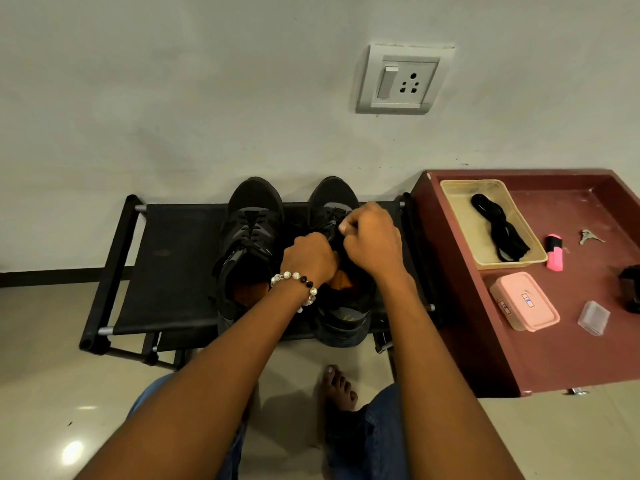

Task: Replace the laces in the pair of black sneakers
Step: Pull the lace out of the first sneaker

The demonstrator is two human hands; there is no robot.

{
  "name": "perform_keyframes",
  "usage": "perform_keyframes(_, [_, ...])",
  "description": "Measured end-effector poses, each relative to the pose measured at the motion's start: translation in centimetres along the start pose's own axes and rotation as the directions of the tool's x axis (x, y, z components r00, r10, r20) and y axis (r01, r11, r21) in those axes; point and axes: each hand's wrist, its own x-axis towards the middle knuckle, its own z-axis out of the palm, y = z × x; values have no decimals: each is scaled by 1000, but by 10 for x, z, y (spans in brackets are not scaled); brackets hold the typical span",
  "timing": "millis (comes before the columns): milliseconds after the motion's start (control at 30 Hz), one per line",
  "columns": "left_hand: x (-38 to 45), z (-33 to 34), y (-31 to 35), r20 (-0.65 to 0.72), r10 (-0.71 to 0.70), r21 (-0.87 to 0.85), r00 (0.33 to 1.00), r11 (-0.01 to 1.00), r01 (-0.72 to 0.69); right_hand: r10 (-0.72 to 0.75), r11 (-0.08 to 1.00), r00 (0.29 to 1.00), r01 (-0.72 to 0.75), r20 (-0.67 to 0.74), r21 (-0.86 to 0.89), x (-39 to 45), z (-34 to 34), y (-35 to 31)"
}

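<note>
Two black sneakers stand side by side on a low black rack (173,258), toes toward the wall. The left sneaker (247,244) is laced and untouched. Both hands work over the lacing of the right sneaker (341,306). My left hand (308,256), with a bead bracelet on the wrist, is curled at the shoe's tongue, its fingers hidden. My right hand (372,237) pinches the black lace near the upper eyelets. A bundle of spare black laces (498,228) lies in a beige tray (460,216) on the maroon table.
The maroon table (554,355) at the right also holds a pink lidded box (524,301), a pink highlighter (554,252), keys (590,237), a small clear case (594,317) and a dark object at the edge. My bare foot (339,388) rests on the tiled floor. A wall socket (403,79) is above.
</note>
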Motion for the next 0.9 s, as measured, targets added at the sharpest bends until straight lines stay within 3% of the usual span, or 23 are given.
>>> perform_keyframes(67, [0, -1, 0, -7, 1, 1, 1000, 1000, -1, 102, 952, 994, -83, -49, 293, 1, -2, 2])
perform_keyframes(100, [0, -1, 0, -9, 1, 0, 1000, 1000, -1, 156, 861, 986, -107, -58, 498, 2, -5, 2])
perform_keyframes(167, [0, 0, 0, -10, 4, 0, 1000, 1000, -4, 250, 485, 967, -72, -59, 872, 0, -17, -2])
perform_keyframes(233, [0, 1, 1, -10, 3, 0, 1000, 1000, -3, 274, 40, 961, 31, -41, 999, -4, -30, -5])
perform_keyframes(267, [1, 1, 1, -10, -3, -4, 1000, 1000, 3, 271, -96, 961, 75, -46, 993, -6, -34, -6])
perform_keyframes(300, [1, 1, 2, -11, -7, -6, 1000, 1000, 7, 271, -152, 961, 102, -57, 983, -7, -37, -8])
perform_keyframes(333, [1, 2, 2, -10, -9, -6, 1000, 1000, 9, 272, -136, 960, 113, -73, 984, -7, -36, -7])
perform_keyframes(367, [2, 3, 1, -9, -8, -5, 1000, 1000, 8, 259, -49, 960, 122, -105, 991, -6, -34, -6])
perform_keyframes(433, [3, 3, 0, -7, -7, 3, 1000, 1000, 7, 179, 332, 962, 137, -205, 933, -4, -26, -3])
perform_keyframes(500, [3, 2, -2, -8, -11, 9, 1000, 1000, 11, 37, 734, 975, 123, -221, 668, -2, -17, 2])
perform_keyframes(567, [3, 2, -1, -6, -12, 11, 1000, 1000, 12, -59, 949, 995, 81, -80, 303, -2, -9, 8])
perform_keyframes(633, [3, 1, 0, 1, -9, 8, 1000, 1000, 9, -66, 997, 995, 64, 69, 35, -3, -7, 7])
perform_keyframes(767, [2, 0, 1, 9, -12, 3, 1000, 1000, 12, -92, 988, 991, 104, 102, -117, -6, -10, -3])
perform_keyframes(833, [0, 0, 1, 10, -9, 1, 1000, 1000, 9, -59, 994, 997, 64, 56, -84, -6, -10, -5])
perform_keyframes(900, [0, 0, 1, 7, -8, 2, 1000, 1000, 8, 64, 995, 998, -65, 14, 70, -5, -9, -3])
